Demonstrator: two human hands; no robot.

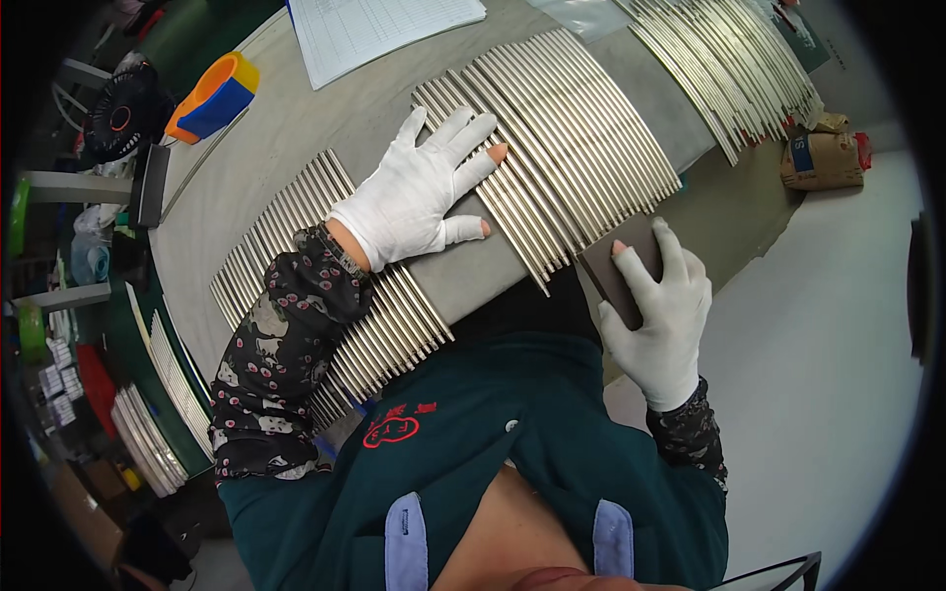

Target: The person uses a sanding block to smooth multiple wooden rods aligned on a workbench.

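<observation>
My left hand [419, 192] wears a white glove with some fingertips bare. It lies flat with fingers spread, pressing on the left edge of a row of shiny metal rods [562, 118] laid side by side on the grey tabletop. My right hand [668, 310], gloved the same way, grips a dark grey-brown rectangular block [613, 258]. The block stands at the near ends of those rods; whether it touches them I cannot tell. Under my left forearm, a second row of metal rods [281, 231] is partly hidden by the patterned sleeve.
A third bundle of rods [724, 69] lies at the far right, near a brown paper package [826, 161]. Paper sheets [379, 34] and a blue-and-orange tape roll or holder [215, 98] rest at the back. A black fan [123, 113] and more rods [148, 438] stand off left.
</observation>
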